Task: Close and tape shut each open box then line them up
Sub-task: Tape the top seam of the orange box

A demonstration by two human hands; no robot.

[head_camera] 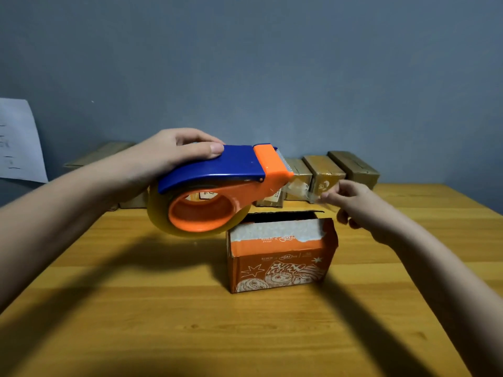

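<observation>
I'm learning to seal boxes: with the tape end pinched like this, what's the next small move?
Probably draw the tape end down onto the orange box: the right hand pinches it, the left hand holds the dispenser above the untaped top.

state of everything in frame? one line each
orange box: on the table, top flap not taped, rear flap raised
tape dispenser: held in the air above the box
tape end: pulled out from the dispenser, not yet on the box
left hand: grips the dispenser
right hand: pinches the tape end
brown boxes: closed, in a row by the wall
table: bears the orange box
</observation>
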